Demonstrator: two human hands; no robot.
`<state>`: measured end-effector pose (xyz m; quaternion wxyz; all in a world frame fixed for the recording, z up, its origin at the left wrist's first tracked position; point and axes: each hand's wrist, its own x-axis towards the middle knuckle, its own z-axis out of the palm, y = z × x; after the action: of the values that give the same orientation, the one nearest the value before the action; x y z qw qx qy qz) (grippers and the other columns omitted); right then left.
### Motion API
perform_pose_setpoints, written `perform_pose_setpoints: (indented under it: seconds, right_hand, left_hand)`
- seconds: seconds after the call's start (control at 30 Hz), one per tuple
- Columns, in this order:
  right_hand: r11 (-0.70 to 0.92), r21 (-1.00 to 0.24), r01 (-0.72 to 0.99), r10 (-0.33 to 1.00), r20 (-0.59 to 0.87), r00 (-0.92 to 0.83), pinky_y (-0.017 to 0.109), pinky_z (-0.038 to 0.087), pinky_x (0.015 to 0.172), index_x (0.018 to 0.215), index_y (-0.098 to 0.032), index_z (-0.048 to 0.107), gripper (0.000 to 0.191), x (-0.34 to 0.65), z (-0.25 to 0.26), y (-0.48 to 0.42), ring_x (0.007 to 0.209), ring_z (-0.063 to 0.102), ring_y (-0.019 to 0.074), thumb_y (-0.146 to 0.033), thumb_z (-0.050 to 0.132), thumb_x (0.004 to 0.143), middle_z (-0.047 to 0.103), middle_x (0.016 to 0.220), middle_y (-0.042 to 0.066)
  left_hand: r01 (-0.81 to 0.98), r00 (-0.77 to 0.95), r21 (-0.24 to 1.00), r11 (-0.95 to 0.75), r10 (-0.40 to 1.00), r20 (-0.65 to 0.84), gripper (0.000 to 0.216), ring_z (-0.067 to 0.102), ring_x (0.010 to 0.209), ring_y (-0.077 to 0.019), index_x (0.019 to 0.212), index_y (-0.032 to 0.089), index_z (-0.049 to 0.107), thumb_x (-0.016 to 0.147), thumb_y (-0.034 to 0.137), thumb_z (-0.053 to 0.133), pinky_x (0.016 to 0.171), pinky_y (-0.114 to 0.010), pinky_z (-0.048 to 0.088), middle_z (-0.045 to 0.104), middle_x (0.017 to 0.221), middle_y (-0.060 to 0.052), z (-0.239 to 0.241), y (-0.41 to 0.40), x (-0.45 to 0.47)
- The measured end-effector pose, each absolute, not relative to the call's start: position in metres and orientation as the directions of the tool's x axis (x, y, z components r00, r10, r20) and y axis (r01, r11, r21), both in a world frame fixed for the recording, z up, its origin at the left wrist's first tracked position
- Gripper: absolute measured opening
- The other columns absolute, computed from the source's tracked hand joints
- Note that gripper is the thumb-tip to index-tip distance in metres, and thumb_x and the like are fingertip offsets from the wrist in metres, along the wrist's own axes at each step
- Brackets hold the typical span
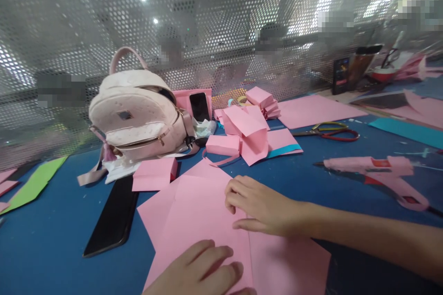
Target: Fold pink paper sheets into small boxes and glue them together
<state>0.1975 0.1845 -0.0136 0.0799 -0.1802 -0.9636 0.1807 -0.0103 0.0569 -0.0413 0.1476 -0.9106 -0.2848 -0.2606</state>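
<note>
Several overlapping sheets of pink paper (204, 207) lie in front of me on the blue table. My right hand (258, 203) rests on the upper right part of the top sheet, its fingers bent but apart and gripping nothing. Lower down, my left hand (207, 269) lies over the same sheet with its fingers spread. A straight edge or fold runs down the paper between the hands. Just beyond the sheets stand a small pink paper box (152, 174) and another pink box (223, 145).
A pink glue gun (374, 166) and scissors (328, 132) lie to the right. A white backpack (134, 106) stands at the back left, with a black tablet-like slab (114, 216) before it. A phone (200, 107) leans upright. Behind everything rises a perforated metal screen (214, 18).
</note>
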Motion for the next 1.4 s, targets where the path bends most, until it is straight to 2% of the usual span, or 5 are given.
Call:
perform_pose_setpoints:
  seconds: [0.43, 0.83, 1.03, 1.23, 1.4]
  right_hand:
    - [0.868, -0.494, 0.052, 0.157, 0.173, -0.972, 0.039, 0.033, 0.1, 0.082, -0.018, 0.061, 0.024, 0.201, -0.016, 0.193, 0.116, 0.047, 0.0218, -0.038, 0.059, 0.097, 0.059, 0.117, 0.005]
    - [0.9, -0.418, 0.126, 0.231, 0.213, -0.949, 0.042, 0.031, 0.109, 0.099, -0.02, 0.061, 0.013, 0.198, -0.022, 0.191, 0.132, 0.04, 0.0243, -0.032, 0.062, 0.095, 0.055, 0.132, 0.01]
    - [0.852, -0.464, 0.243, 0.439, 0.381, -0.814, 0.035, 0.039, 0.096, 0.106, -0.018, 0.063, 0.014, 0.205, -0.022, 0.193, 0.11, 0.053, 0.0204, -0.023, 0.052, 0.099, 0.062, 0.115, 0.008]
    - [0.941, -0.337, 0.018, 0.128, 0.308, -0.943, 0.032, 0.035, 0.066, 0.115, -0.02, 0.069, 0.041, 0.237, -0.019, 0.175, 0.071, 0.052, 0.0171, -0.036, 0.033, 0.106, 0.066, 0.077, 0.003]
    - [0.937, -0.31, 0.162, 0.212, 0.135, -0.968, 0.032, 0.028, 0.064, 0.125, -0.031, 0.067, 0.042, 0.255, -0.017, 0.171, 0.069, 0.046, 0.017, -0.048, 0.034, 0.105, 0.056, 0.075, 0.001]
  left_hand:
    - [0.549, 0.787, -0.147, -0.823, 0.45, 0.421, 0.028, 0.059, 0.104, -0.0142, 0.127, 0.031, 0.063, 0.102, 0.026, 0.05, 0.094, -0.027, 0.047, 0.064, 0.13, 0.002, -0.046, 0.059, -0.011]
    - [0.533, 0.831, -0.287, -0.796, 0.427, 0.357, 0.033, 0.055, 0.11, -0.0179, 0.129, 0.022, 0.063, 0.106, 0.026, 0.039, 0.094, -0.03, 0.043, 0.06, 0.14, 0.001, -0.043, 0.061, -0.012]
    - [0.586, 0.787, -0.286, -0.758, 0.449, 0.423, 0.03, 0.06, 0.105, -0.0227, 0.128, 0.028, 0.061, 0.103, 0.03, 0.043, 0.092, -0.036, 0.044, 0.064, 0.132, -0.008, -0.045, 0.064, -0.01]
    - [0.627, 0.748, -0.318, -0.711, 0.435, 0.501, 0.029, 0.063, 0.1, -0.0195, 0.129, 0.029, 0.057, 0.1, 0.027, 0.05, 0.094, -0.033, 0.047, 0.069, 0.122, -0.007, -0.047, 0.065, -0.008]
    - [0.619, 0.757, -0.3, -0.726, 0.45, 0.474, 0.03, 0.064, 0.102, -0.0194, 0.129, 0.03, 0.058, 0.102, 0.028, 0.046, 0.091, -0.032, 0.051, 0.068, 0.124, -0.006, -0.042, 0.064, -0.009]
